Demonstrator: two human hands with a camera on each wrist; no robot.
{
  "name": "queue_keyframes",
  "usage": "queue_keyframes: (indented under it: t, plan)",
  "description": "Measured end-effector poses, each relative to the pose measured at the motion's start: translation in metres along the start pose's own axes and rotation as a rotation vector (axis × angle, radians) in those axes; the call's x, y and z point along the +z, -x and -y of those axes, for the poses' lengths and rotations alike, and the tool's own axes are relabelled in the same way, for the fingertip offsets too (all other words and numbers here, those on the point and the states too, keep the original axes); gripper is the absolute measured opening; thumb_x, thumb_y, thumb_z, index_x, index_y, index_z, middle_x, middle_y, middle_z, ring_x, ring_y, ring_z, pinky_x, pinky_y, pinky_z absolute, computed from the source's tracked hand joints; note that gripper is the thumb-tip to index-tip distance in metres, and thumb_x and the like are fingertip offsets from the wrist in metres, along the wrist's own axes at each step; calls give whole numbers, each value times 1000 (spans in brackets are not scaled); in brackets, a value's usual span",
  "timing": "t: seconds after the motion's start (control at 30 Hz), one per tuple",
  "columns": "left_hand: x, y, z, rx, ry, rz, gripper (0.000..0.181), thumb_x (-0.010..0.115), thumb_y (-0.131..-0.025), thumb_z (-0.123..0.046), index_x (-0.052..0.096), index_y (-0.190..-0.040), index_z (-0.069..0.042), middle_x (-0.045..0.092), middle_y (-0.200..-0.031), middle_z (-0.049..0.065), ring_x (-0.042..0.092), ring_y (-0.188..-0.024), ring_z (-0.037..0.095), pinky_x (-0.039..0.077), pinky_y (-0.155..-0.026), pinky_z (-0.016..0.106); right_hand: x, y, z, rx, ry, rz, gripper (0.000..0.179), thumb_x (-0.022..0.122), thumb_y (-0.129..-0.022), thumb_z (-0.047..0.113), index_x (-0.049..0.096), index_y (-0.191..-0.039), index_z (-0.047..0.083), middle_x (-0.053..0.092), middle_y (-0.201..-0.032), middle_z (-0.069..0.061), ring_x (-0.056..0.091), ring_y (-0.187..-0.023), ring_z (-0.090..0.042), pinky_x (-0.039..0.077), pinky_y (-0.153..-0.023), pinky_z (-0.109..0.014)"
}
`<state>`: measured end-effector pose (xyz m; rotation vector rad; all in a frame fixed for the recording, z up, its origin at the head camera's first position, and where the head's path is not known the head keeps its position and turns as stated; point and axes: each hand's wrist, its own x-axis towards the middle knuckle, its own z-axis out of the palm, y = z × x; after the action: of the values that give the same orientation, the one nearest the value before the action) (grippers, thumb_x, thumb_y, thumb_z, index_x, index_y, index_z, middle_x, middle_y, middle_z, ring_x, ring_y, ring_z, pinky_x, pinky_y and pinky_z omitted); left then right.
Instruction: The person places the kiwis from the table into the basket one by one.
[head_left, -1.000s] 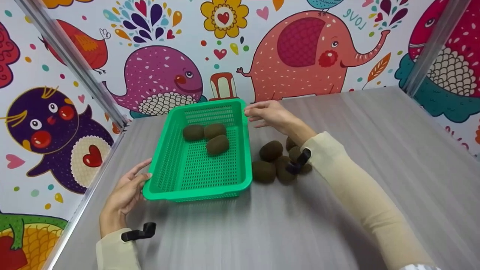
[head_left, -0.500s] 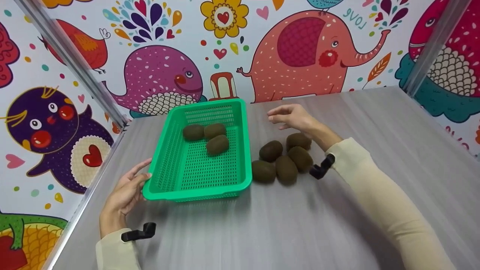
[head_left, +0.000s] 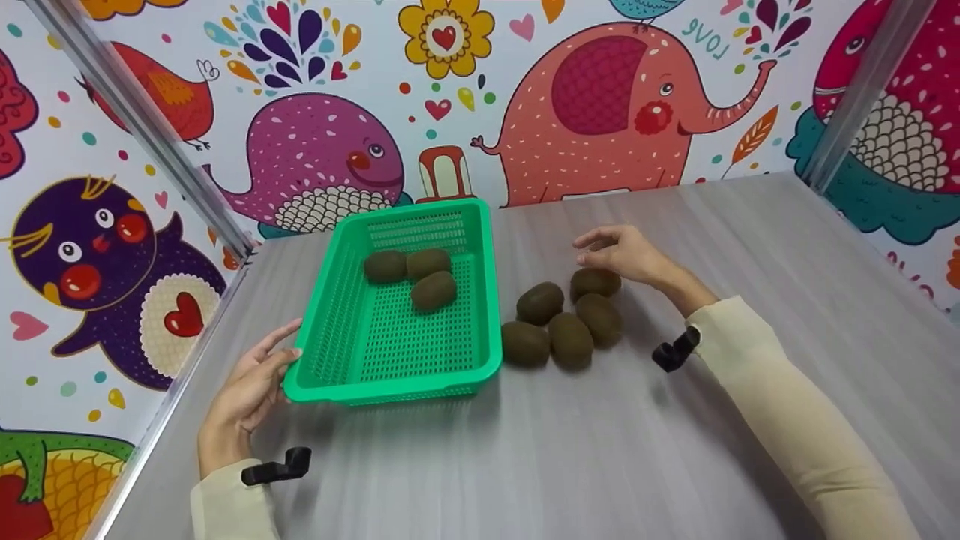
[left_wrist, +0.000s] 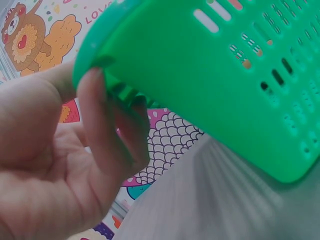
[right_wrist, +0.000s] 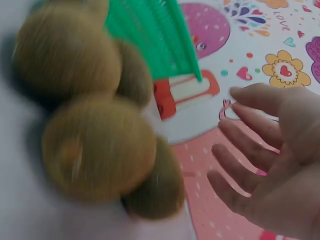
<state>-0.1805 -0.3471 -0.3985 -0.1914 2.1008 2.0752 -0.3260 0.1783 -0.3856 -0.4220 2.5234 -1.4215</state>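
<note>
A green plastic basket [head_left: 427, 386] stands on the table, left of the middle in the head view. My left hand [head_left: 247, 394] grips its near left corner, with fingers [left_wrist: 95, 125] curled under the rim in the left wrist view. Inside, three brown kiwis [head_left: 433, 291] lie toward the far end. Several more kiwis [head_left: 571, 341] sit in a cluster on the table, close to the basket's right side. My right hand [head_left: 634, 255] is just behind the farthest loose kiwi [head_left: 595, 283]. Its fingers are spread and relaxed in the right wrist view, holding nothing.
The grey table [head_left: 675, 450] reaches back to a wall [head_left: 525, 90] printed with cartoon animals. A metal post [head_left: 142, 127] rises at the left corner, another post [head_left: 874, 97] at the right. Black camera mounts [head_left: 276, 466] are on both wrists.
My right hand has moved away from the basket's far right rim, rightward and nearer, to the loose kiwis. The left hand, basket and kiwis stay in place.
</note>
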Motion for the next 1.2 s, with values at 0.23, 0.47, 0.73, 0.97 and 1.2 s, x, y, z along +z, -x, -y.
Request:
queue_keyframes:
  t: [0.23, 0.47, 0.73, 0.97, 1.2]
  plan:
    - [0, 0, 1, 14, 13, 4, 57, 47, -105, -11, 23, -156, -12, 73, -94, -1, 73, -73, 11, 62, -63, 29, -3, 4, -23, -36, 108, 14, 41, 68, -95, 20, 62, -133, 6, 55, -142, -20, 48, -132, -41, 49, -103, -51]
    - [0, 1, 0, 1, 5, -6, 56, 47, -105, -11, 24, -156, -13, 73, -91, -2, 73, -71, 11, 62, -62, 27, -2, 2, -38, -46, 58, 27, 49, 68, -94, 12, 54, -139, -3, 54, -143, -26, 50, -135, -43, 44, -110, -54]
    - [0, 1, 0, 5, 6, -6, 56, 46, -105, -10, 24, -156, -13, 73, -91, -3, 73, -71, 10, 61, -61, 27, -4, 2, -55, 48, -50, 77, 59, 70, -93, 16, 48, -146, 2, 50, -149, -21, 51, -134, -36, 45, -112, -47]
    - [1, 0, 0, 2, -4, -9, 57, 47, -105, -11, 23, -157, -12, 73, -92, -3, 74, -74, 11, 63, -66, 29, -3, -1, -64, 64, -92, 96, 59, 73, -91, 16, 51, -144, 4, 51, -147, -20, 53, -127, -28, 50, -90, -19]
    - [0, 0, 0, 0, -5, -4, 57, 46, -105, -11, 22, -157, -12, 73, -90, -3, 73, -72, 11, 62, -64, 28, -4, -1, -64, 47, -74, 120, 58, 73, -90, 16, 53, -143, 7, 50, -147, -19, 48, -133, -33, 39, -112, -44]
